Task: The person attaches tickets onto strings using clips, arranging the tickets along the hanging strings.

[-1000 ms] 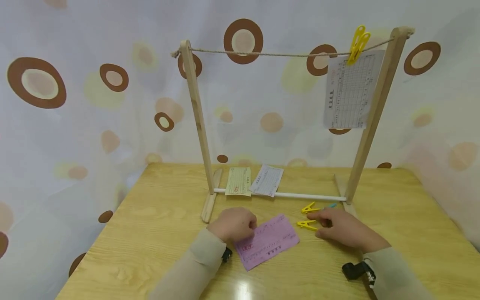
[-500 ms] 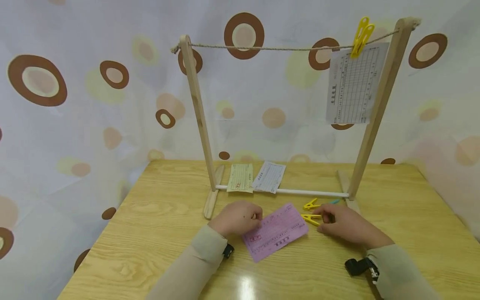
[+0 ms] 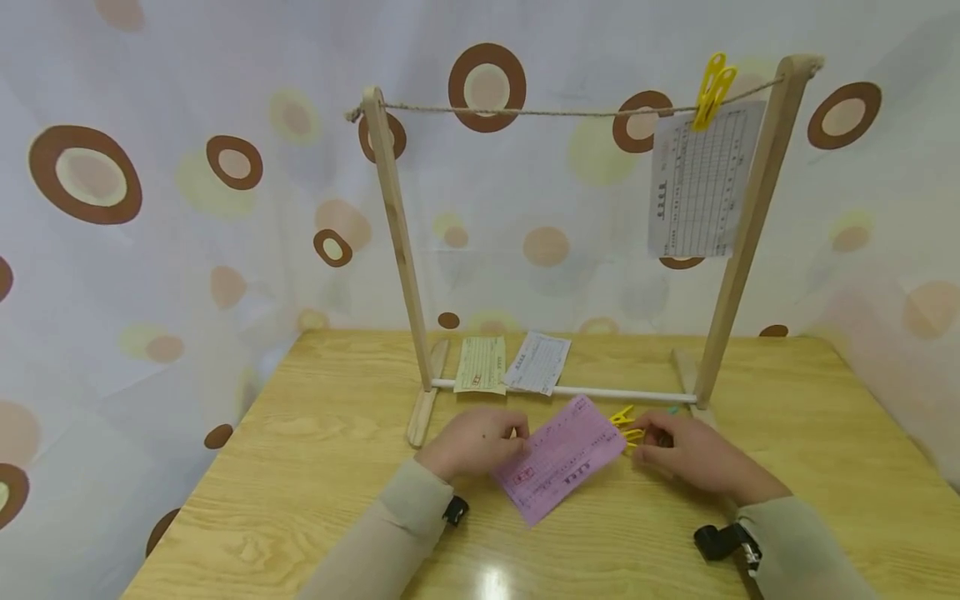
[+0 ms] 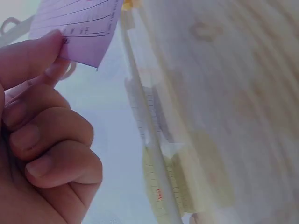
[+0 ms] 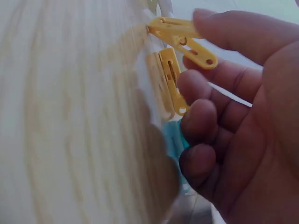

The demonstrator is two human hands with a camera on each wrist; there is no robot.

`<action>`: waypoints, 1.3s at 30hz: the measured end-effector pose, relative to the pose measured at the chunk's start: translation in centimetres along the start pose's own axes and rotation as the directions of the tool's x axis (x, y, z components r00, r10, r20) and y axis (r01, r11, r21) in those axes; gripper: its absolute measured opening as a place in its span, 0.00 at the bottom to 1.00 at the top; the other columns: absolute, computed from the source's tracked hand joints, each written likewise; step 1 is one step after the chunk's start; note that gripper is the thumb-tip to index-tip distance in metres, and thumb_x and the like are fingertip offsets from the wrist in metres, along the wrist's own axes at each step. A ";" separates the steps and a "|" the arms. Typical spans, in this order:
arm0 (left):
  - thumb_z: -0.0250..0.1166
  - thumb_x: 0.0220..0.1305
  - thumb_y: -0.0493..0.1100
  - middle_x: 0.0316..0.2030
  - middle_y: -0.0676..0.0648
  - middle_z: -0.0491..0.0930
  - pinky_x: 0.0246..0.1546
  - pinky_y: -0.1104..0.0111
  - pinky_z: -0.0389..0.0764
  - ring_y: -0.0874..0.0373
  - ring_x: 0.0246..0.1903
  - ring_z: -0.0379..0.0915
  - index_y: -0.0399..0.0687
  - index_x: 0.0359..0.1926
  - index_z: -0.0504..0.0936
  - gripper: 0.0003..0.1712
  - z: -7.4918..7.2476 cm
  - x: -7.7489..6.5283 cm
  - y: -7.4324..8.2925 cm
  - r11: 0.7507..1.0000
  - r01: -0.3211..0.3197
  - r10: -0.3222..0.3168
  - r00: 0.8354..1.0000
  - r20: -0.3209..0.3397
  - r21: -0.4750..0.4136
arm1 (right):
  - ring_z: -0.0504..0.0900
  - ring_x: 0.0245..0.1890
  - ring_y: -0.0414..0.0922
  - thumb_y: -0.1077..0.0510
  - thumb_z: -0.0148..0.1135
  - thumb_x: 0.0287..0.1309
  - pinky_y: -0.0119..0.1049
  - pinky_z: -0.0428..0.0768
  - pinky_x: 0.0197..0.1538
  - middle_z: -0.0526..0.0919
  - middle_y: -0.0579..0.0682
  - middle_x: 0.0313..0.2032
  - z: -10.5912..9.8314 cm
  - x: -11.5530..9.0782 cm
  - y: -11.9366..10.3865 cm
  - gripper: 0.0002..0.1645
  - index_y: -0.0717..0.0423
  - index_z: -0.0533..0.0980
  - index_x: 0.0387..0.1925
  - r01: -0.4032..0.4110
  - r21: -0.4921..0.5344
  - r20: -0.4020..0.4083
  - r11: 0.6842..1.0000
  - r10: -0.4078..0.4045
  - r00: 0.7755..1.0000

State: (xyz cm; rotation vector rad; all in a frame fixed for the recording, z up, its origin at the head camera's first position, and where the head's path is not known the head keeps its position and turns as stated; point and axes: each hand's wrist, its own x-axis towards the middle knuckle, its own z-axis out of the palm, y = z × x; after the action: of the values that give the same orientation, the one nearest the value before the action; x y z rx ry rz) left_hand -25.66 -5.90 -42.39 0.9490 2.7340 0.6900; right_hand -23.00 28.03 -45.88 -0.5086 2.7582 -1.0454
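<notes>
My left hand (image 3: 476,442) pinches a pink printed paper slip (image 3: 558,458) by its edge between thumb and index finger. The left wrist view shows the slip's corner (image 4: 84,49) at the thumb tip, the other fingers curled below. My right hand (image 3: 693,450) is just right of the slip, holding a yellow clothespin (image 5: 168,31) between thumb and index finger. Its nose points toward the slip, which partly covers it in the head view. Close by on the table lie a second yellow clothespin (image 5: 170,70) and a teal clothespin (image 5: 174,140), near my curled fingers.
Behind stands a wooden frame (image 3: 401,250) with a rope (image 3: 525,111) across its top. Yellow clothespins (image 3: 712,96) hold a white slip (image 3: 697,187) on the rope at right. A yellowish slip (image 3: 482,365) and another white slip (image 3: 538,362) lie by the white bottom bar (image 3: 622,393).
The pink slip has moved right and away from me with my left hand, and now overlaps the clothespins in the head view. My right hand has shifted slightly right with its yellow clothespin.
</notes>
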 end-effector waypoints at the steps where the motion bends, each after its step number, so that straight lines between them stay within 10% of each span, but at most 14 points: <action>1: 0.66 0.67 0.47 0.22 0.59 0.73 0.23 0.69 0.69 0.64 0.22 0.67 0.62 0.31 0.81 0.06 -0.3 0.0 0.1 1.000 -0.006 0.006 1.000 -0.012 -0.022 | 0.72 0.28 0.41 0.45 0.66 0.66 0.34 0.72 0.31 0.77 0.43 0.31 -0.2 0.0 -0.3 0.20 0.51 0.78 0.53 0.000 0.002 -0.008 1.000 0.000 1.000; 14: 0.65 0.69 0.43 0.19 0.56 0.70 0.18 0.72 0.63 0.65 0.18 0.60 0.53 0.35 0.83 0.04 -3.3 -0.1 0.9 0.972 -0.075 0.025 0.976 -0.217 -0.222 | 0.70 0.26 0.42 0.49 0.61 0.72 0.36 0.69 0.28 0.76 0.48 0.34 -5.2 -1.0 -4.6 0.21 0.54 0.75 0.59 0.082 -0.003 -0.240 0.997 -0.080 0.967; 21: 0.64 0.71 0.44 0.16 0.55 0.63 0.16 0.71 0.58 0.66 0.14 0.52 0.54 0.34 0.82 0.06 -4.7 -0.1 1.1 0.962 -0.152 0.060 0.928 -0.367 -0.228 | 0.68 0.22 0.42 0.54 0.57 0.75 0.35 0.66 0.25 0.75 0.47 0.31 -7.9 -1.2 -6.8 0.18 0.57 0.73 0.60 0.162 -0.101 -0.349 0.982 -0.188 0.918; 39: 0.59 0.72 0.44 0.14 0.55 0.59 0.16 0.70 0.57 0.64 0.13 0.50 0.48 0.39 0.83 0.08 -8.6 1.3 2.5 0.931 -0.239 0.073 0.862 -0.502 -0.275 | 0.62 0.18 0.38 0.60 0.59 0.72 0.34 0.62 0.22 0.70 0.42 0.24 -13.7 0.5 -14.9 0.19 0.55 0.75 0.62 0.260 -0.423 -0.368 0.868 -0.427 0.826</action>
State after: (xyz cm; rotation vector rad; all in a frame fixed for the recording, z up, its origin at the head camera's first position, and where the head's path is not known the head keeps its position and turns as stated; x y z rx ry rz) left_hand -27.91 -6.59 -33.61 1.0378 2.8083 1.5554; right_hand -23.09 25.81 -25.79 -0.9685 3.3964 -0.7978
